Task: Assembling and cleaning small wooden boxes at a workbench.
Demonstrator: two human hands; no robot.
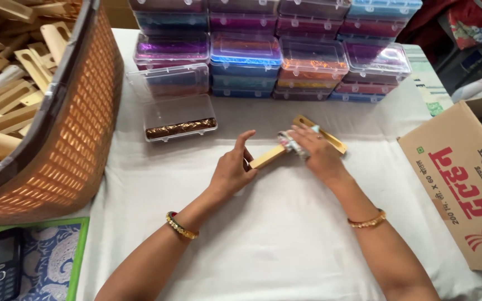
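Near the middle of the white-clothed worktop [285, 234], a little toward 1 o'clock, lies a flat wooden stick [299, 144] with a slotted end, angled from 8 o'clock up to 2 o'clock. The left hand [234, 167] pinches its lower, plain end between thumb and fingers, forefinger raised; the right hand [313, 149] is closed over the middle, pressing a band of glittery wrapping [290, 142] against the wood. The stick looks light, stiff and smooth, so it should not bend, though the thin slotted end may be the weakest spot; the bare lower end and the flat sides look like the safest places to take hold, while the loose wrapping seems soft and liable to slip or unwind if released. At 11 o'clock from the hands sits a clear plastic box [181, 117] holding a dark glittering strip, its lid standing open. Across 12 o'clock run stacked plastic boxes [277, 56] of coloured material. At 9 o'clock a woven basket [79, 128] holds many similar wooden pieces. A cardboard carton [464, 184] lies at 3 o'clock, and a mobile phone [1, 262] at 8 o'clock.
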